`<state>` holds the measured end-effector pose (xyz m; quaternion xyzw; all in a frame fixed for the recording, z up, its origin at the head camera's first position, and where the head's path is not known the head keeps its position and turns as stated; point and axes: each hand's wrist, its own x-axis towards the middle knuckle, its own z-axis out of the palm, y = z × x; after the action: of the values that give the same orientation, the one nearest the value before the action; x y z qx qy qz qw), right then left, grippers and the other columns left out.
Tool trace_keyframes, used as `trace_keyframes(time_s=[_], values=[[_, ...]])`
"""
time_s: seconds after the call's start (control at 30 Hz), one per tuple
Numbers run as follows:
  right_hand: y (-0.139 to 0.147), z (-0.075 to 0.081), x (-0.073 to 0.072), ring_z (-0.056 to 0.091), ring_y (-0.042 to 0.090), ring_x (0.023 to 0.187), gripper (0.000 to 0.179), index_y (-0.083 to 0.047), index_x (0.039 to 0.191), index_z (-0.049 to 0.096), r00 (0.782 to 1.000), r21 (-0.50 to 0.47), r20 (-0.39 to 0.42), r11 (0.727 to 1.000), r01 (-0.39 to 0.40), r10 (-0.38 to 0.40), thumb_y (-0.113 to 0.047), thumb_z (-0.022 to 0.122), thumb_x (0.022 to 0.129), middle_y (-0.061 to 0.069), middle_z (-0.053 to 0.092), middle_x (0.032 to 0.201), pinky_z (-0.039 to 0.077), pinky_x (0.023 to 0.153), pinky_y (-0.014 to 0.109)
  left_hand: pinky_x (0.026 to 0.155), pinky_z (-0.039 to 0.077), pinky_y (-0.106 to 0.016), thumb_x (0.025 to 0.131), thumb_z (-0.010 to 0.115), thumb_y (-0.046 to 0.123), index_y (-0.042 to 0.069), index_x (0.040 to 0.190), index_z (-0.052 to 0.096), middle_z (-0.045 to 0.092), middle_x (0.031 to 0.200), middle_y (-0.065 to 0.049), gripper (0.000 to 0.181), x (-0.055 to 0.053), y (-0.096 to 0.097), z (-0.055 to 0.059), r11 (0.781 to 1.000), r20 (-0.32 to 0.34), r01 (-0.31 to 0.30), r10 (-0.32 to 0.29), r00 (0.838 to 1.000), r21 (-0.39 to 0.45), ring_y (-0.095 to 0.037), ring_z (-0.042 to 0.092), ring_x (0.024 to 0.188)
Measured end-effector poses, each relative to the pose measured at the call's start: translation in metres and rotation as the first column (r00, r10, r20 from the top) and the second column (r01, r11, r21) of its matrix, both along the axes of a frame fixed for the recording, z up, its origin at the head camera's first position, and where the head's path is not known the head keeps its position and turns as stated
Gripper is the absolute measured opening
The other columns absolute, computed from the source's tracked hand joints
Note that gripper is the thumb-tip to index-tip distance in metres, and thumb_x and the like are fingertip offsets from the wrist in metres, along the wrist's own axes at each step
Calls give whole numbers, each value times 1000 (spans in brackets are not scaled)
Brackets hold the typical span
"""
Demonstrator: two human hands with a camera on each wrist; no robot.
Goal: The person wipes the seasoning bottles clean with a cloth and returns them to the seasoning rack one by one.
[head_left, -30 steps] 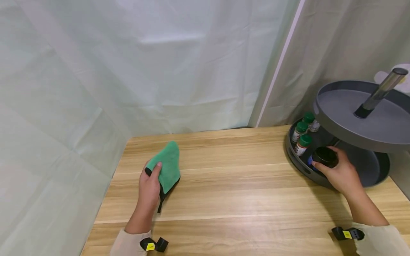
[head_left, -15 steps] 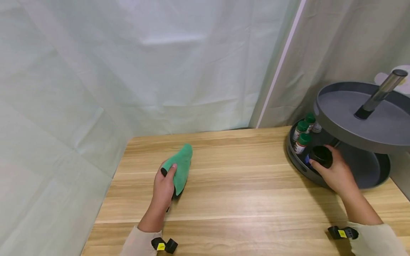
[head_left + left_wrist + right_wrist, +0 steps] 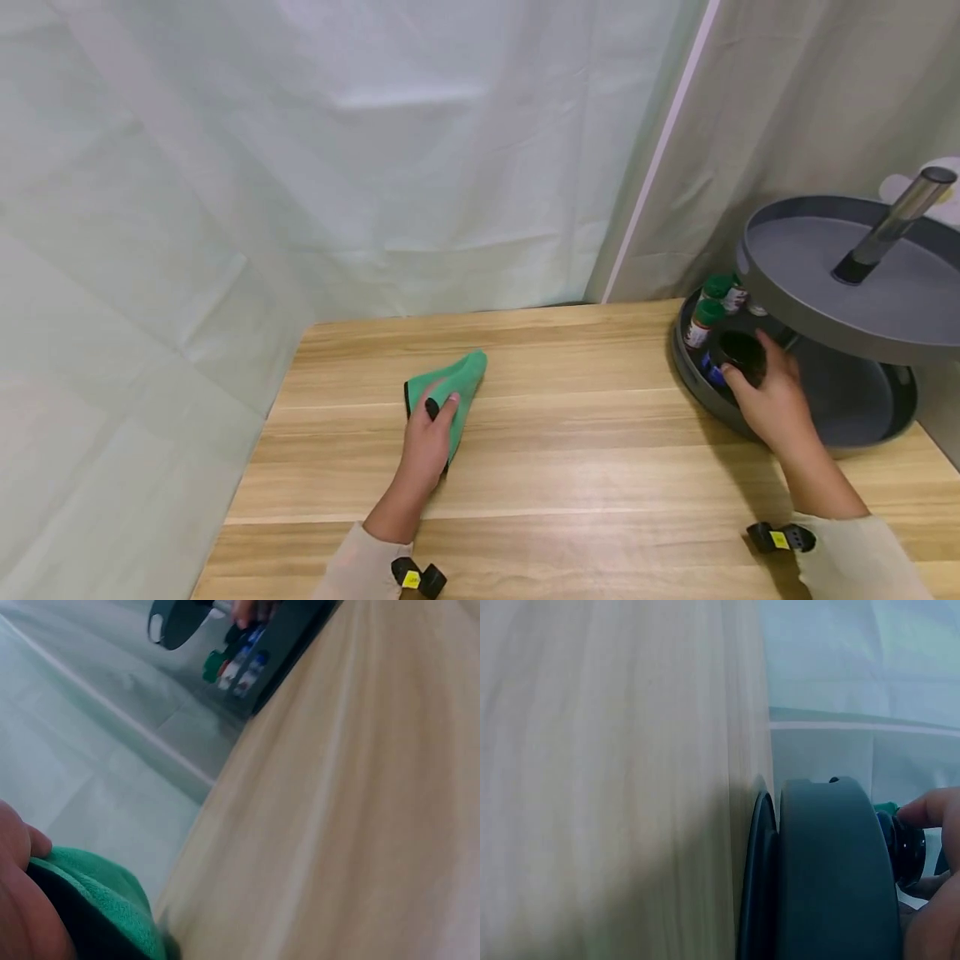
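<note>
In the head view, my left hand (image 3: 426, 443) grips a green cloth (image 3: 467, 377) with dark edging over the wooden table. The same cloth (image 3: 112, 889) shows at the lower left of the left wrist view. My right hand (image 3: 782, 410) holds a dark-lidded jar (image 3: 738, 353) with a blue label, thumb on the near side and fingers round the far side. That jar stands in the lower tier (image 3: 705, 392) of a grey two-tier turntable. Beside it are several green-capped spice bottles (image 3: 699, 327), partly hidden by the upper tier.
The upper tier (image 3: 847, 283) overhangs the lower one, and a metal post (image 3: 900, 221) rises from it. Pale curtains (image 3: 450, 167) hang behind and to the left of the wooden table (image 3: 570, 467). A white flower-shaped thing (image 3: 948, 187) shows at the right edge.
My left hand has moved right with the cloth. The jar in my right hand has shifted left, and the green-capped bottles have swung back along the rim as the lower tier turned.
</note>
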<state>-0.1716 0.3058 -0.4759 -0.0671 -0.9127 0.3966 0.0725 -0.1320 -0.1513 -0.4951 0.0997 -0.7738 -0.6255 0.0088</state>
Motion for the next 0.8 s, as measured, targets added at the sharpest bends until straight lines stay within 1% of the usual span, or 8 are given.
trace_keyframes(time_s=[0.13,0.23,0.33,0.47,0.57,0.7,0.77,0.8], values=[[-6,0,-5,42,55,124,75,-3,161,16,999,-17,-40,1000,11,-12,-32,53,102,42,28,148,40,93,62,122,28,-55,102,57,43,21,146,52,49,153,-8,49,2,13,-8,996,20,28,-27,999,-79,-30,36,149],[-8,-1,-8,45,55,122,75,-4,161,15,999,-24,-46,1000,4,-5,-31,53,102,42,29,147,44,90,58,123,25,-58,102,57,43,23,147,51,47,156,-8,49,4,22,-12,982,35,88,-83,996,-166,-34,32,151],[-10,-2,-10,47,56,121,76,-6,162,13,999,-27,-42,1000,-10,9,-31,53,102,42,26,149,46,90,61,125,19,-59,103,57,37,22,149,50,42,160,-9,49,6,28,-16,949,24,179,-179,984,-259,-37,26,153],[-11,-3,-13,44,59,122,78,-9,163,8,999,-32,-16,999,-32,32,-33,51,103,43,20,152,43,95,67,128,8,-54,103,58,27,14,151,46,38,162,-8,51,7,30,-21,887,-10,279,-304,953,-367,-33,22,156],[-12,-3,-15,41,60,124,79,-10,163,4,999,-35,6,998,-43,44,-36,50,103,43,17,153,41,96,69,128,4,-55,102,59,27,9,153,43,34,164,-9,56,8,29,-24,822,-17,334,-385,923,-461,-31,19,157],[-13,-2,-19,40,60,126,80,-9,163,2,999,-26,11,999,-46,47,-36,49,104,43,17,153,40,97,69,126,2,-60,100,60,35,7,157,35,23,168,-13,68,10,28,-29,676,21,393,-489,872,-623,-34,11,158],[-13,-2,-20,40,58,126,80,-8,163,3,999,-18,-1,999,-44,44,-34,50,104,44,18,152,40,97,68,126,1,-61,100,60,39,7,158,31,17,169,-13,73,11,27,-32,601,46,408,-524,850,-687,-35,7,158],[-14,-3,-20,40,58,125,80,-8,163,3,999,-15,-8,999,-43,43,-33,50,103,44,19,151,40,97,68,126,1,-61,100,59,40,8,159,29,15,170,-13,74,12,27,-33,571,58,412,-535,843,-710,-34,5,158]])
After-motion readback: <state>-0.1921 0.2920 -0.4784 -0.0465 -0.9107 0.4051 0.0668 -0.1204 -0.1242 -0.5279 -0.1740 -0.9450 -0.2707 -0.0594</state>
